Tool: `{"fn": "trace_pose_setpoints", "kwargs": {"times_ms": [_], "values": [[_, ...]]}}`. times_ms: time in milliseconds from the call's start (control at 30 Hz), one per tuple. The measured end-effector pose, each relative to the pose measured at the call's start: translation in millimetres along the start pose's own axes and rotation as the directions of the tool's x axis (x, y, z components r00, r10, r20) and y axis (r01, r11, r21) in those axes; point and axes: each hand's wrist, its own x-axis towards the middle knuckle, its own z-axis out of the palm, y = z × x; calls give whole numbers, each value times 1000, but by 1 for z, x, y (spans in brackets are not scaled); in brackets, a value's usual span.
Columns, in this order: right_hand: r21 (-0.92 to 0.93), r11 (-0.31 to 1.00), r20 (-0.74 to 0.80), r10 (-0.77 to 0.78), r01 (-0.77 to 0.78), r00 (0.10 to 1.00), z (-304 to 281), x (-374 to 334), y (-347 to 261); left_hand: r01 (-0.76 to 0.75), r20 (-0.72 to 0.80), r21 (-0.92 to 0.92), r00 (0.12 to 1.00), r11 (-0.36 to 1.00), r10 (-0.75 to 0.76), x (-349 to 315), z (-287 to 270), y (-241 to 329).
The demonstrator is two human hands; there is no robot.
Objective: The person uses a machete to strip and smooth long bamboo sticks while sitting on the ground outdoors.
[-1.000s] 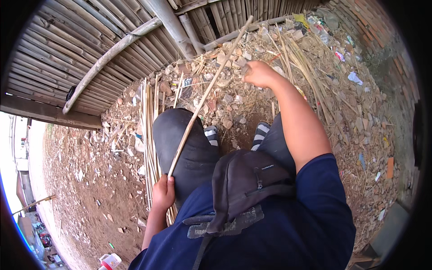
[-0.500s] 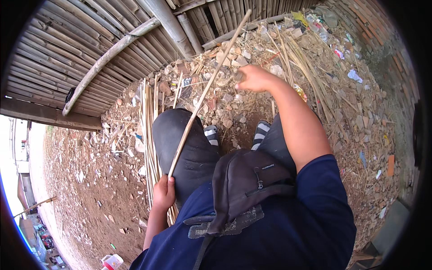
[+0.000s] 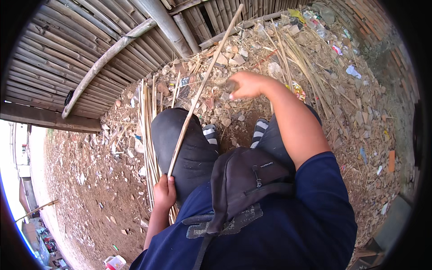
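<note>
**Left hand clasped a pale stick, right hand curled around a small dark piece**

The person's left hand [image 3: 164,191] was closed around the lower end of a long stick [image 3: 194,102], its fingers wrapped over and its thumb laid along the shaft. It rested low, beside the left thigh.

The right hand [image 3: 250,84] was out ahead of the knees, over the littered ground [image 3: 108,180]. Its fingers were bent in and drawn together around a small dark piece [image 3: 232,85], too blurred for its kind to be told. That hand was near the stick, to its right, with a gap between them.

The stick was slim, pale tan and nearly straight, with a plain, bare surface. It slanted up and to the right from the left hand, crossed in front of the left trouser leg [image 3: 182,148], and ran out over the rubble. In the view, its far end overlapped the foot of the slatted wall [image 3: 67,54]; whether it touched there could not be told.

A bundle of similar sticks [image 3: 146,112] lay along the outer side of the left leg. More dry stalks [image 3: 310,67] were strewn beyond the right forearm, and a shiny gold wrapper [image 3: 298,91] showed just beside that arm. A dark bag [image 3: 247,175] sat against the person's front.
</note>
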Motion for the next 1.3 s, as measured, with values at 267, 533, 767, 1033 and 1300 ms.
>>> {"fn": "trace_pose_setpoints", "kwargs": {"times_ms": [267,533,767,1033,1300], "values": [[8,982,-328,182,-190,927,-4,4,14,-27,12,35,1000,999,26,2,-6,6],[-12,986,71,-167,168,983,9,-4,-8,-3,-21,45,1000,999,4,-3,3,0],[406,877,-233,371,-257,899,-16,7,41,-33,-62,123,997,992,41,-2,1,5],[-224,973,19,-45,48,999,22,-13,-44,-27,-32,73,999,997,30,-3,0,5],[40,988,-219,155,-149,963,-3,19,22,-52,-42,55,998,997,54,1,-2,4]]}}
